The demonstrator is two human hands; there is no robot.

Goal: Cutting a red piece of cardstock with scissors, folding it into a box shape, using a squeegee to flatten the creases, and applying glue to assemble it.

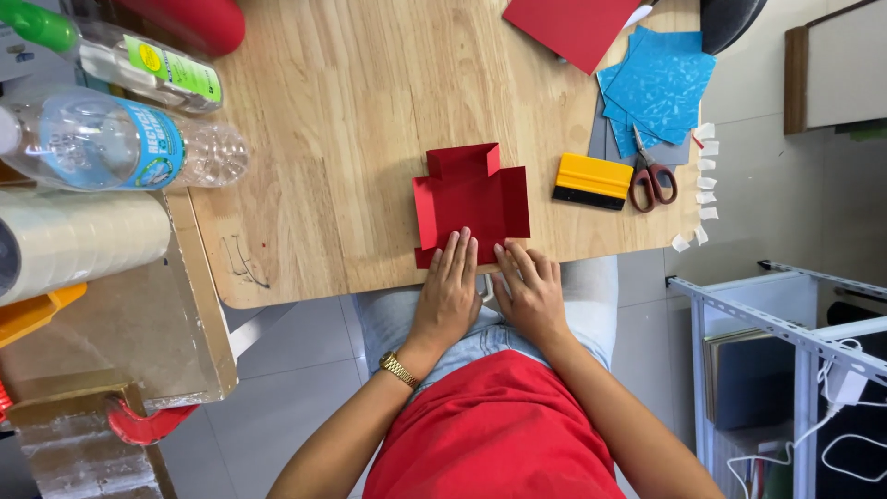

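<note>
Red card cutout (469,199), cross-shaped with folded flaps, is pressed flat at the wooden table (342,120) near edge by left hand (447,296) and right hand (528,291), both open-palmed. Yellow squeegee (592,181) and embossed blue sheets (658,88) are seen to the right.

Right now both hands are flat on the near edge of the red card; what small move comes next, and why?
Probably press along that near flap to crease it. The left hand and right hand lie on the edge of the red card nearest the person, whose other flaps already stand up. The yellow scraper lies close by, should a sharper fold be wanted.
</note>
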